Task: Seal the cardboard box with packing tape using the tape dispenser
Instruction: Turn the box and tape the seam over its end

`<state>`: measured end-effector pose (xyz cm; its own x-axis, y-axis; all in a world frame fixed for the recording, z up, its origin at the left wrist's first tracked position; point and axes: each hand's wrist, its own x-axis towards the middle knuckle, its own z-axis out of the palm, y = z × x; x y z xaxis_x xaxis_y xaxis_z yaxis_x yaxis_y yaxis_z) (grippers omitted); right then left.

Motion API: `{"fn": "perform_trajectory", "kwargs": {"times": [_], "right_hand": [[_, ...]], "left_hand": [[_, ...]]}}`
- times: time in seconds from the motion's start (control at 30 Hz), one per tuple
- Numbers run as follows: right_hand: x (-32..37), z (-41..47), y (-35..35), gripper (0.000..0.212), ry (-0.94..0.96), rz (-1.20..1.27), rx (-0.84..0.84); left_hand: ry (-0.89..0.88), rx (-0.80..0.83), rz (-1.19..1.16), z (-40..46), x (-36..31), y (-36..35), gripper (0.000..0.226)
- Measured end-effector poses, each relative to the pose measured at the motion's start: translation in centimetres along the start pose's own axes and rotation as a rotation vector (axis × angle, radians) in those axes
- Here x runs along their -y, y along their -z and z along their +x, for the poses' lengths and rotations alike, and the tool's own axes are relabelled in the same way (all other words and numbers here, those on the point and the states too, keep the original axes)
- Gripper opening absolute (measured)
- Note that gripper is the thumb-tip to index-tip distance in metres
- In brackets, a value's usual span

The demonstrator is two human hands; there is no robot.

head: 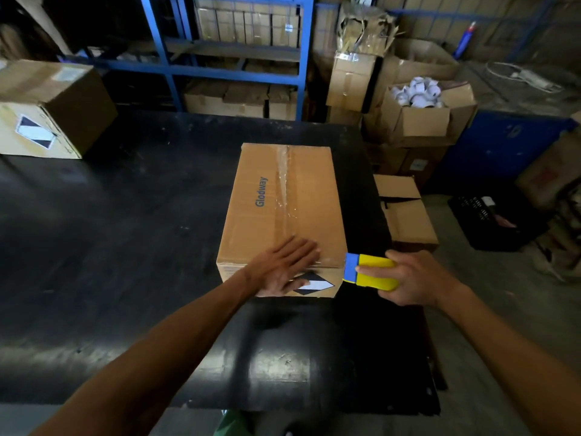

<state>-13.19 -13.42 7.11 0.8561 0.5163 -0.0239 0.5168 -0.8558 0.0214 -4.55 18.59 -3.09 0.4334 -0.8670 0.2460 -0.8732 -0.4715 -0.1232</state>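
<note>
Pretty dim storeroom: blue shelving (226, 58) is standing right behind the black counter (125, 231), cartons (418, 121) are piling up beside it on grey floor (490, 325).

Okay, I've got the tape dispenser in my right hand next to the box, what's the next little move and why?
Probably press the loose tape end down over the near edge with the left hand, which already lies flat there. Clear tape runs along the cardboard box top seam, and the tape dispenser in the right hand sits off its near right corner, so the strip looks laid.
</note>
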Motion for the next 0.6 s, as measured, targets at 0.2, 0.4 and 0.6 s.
{"fn": "perform_trajectory", "kwargs": {"times": [0.2, 0.4, 0.6], "right_hand": [[0.0, 0.0, -0.2, 0.067, -0.026, 0.008, 0.024], [-0.5, -1.1, 0.2, 0.063, 0.008, 0.037, 0.042], [-2.8, -2.7, 0.6, 0.068, 0.051, -0.008, 0.003]], "left_hand": [[0.046, 0.046, 0.001, 3.3, -2.1, -2.0, 0.059], [0.025, 0.037, -0.022, 3.3, -1.9, -2.0, 0.059], [0.026, 0.057, -0.027, 3.3, -1.8, -1.8, 0.059]]}}
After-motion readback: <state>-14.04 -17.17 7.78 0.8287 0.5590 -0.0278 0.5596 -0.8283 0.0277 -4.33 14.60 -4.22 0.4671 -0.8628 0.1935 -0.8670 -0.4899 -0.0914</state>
